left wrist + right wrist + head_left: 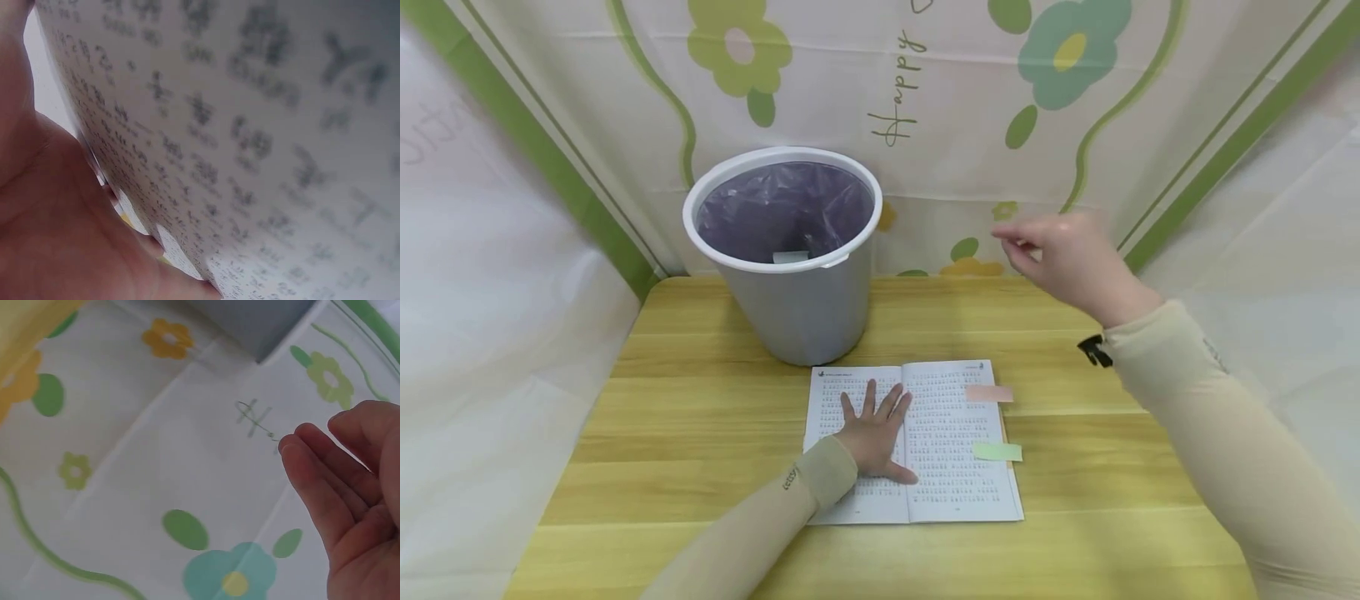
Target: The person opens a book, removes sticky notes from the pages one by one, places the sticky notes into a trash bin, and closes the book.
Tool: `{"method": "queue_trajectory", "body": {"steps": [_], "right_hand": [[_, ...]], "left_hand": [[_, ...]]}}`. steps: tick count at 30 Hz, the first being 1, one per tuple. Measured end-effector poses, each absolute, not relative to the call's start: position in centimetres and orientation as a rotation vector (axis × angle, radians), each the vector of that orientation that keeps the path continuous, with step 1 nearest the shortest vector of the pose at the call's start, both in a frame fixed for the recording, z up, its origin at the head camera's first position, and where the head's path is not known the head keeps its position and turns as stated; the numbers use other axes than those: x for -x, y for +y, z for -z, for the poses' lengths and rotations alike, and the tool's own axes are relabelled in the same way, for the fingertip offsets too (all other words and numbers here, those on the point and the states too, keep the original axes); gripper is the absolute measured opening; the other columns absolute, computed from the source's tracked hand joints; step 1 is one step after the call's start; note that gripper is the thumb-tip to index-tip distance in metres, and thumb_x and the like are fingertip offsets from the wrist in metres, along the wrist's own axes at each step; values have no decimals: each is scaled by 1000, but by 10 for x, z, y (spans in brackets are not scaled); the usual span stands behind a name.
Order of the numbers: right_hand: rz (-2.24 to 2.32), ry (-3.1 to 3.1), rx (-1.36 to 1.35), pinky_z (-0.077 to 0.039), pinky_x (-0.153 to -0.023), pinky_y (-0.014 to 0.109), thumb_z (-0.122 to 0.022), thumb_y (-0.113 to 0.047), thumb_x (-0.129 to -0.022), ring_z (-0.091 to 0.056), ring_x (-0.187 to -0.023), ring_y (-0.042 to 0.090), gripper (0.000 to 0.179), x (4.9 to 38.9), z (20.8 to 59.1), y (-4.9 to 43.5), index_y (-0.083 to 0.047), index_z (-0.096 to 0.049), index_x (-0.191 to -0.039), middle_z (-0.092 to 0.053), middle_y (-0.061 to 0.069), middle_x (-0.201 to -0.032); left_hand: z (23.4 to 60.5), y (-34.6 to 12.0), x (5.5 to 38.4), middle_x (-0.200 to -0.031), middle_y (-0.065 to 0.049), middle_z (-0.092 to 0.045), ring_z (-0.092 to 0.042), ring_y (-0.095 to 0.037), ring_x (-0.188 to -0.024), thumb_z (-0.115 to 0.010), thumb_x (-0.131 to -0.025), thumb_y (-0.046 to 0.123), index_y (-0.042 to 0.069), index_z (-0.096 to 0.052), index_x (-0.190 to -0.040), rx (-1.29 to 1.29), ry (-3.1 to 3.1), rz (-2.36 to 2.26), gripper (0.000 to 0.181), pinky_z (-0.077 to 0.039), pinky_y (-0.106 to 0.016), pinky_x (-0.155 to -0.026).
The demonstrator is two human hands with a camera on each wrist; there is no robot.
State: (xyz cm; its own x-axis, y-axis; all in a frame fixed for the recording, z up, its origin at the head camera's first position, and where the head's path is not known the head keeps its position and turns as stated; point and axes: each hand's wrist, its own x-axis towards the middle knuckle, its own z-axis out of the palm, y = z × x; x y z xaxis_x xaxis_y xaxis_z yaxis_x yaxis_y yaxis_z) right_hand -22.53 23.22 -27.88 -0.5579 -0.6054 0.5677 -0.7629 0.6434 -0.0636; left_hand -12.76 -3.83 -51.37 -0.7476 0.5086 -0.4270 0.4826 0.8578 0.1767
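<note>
An open book (pixel 951 433) with printed pages lies flat on the wooden table. My left hand (pixel 874 437) presses on its left page with spread fingers, the thumb reaching over the middle fold. In the left wrist view the printed page (pixel 250 144) runs close beside the palm. A pink sticky tab (pixel 988 393) and a green sticky tab (pixel 997 452) stick out past the right page's edge. Raised in the air to the right of the bin, my right hand (pixel 1067 254) has loosely bent fingers. Nothing shows between them in the right wrist view.
Behind the book stands a grey bin (pixel 797 312) lined with a dark purple bag, a whitish piece (pixel 791 257) inside it. A flowered curtain (pixel 835 100) hangs along the back of the table (pixel 685 417). Pale sheets hang at both sides.
</note>
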Motion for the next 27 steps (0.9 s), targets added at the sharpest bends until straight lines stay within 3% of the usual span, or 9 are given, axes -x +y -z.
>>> {"method": "queue_trajectory", "body": {"steps": [7, 16, 27], "right_hand": [[-406, -2360, -1113, -58, -61, 41, -75, 11, -76, -72, -75, 30, 24, 202, 350, 259, 1, -75, -98, -75, 14, -90], [-433, -2507, -1111, -59, -65, 37, -78, 9, -74, -73, -82, 27, 27, 172, 438, 282, -1, -75, -99, -75, 11, -94], [-380, -2695, -1062, -58, -78, 40, -79, 6, -77, -71, -95, 30, 26, 142, 505, 295, 3, -75, -102, -73, 14, -104]], "left_hand": [[515, -35, 130, -165, -8, 10, 12, -48, -145, -60, -64, 86, 18, 5, -160, -715, 2555, -61, 135, -6, -82, -100], [511, -29, 134, -165, -12, 3, 8, -56, -142, -71, -61, 79, 41, -6, -159, -684, 2538, -89, 123, -13, -85, -95], [506, -26, 134, -165, -12, 5, 8, -55, -142, -67, -64, 80, 40, -7, -159, -676, 2519, -62, 120, -13, -84, -95]]}}
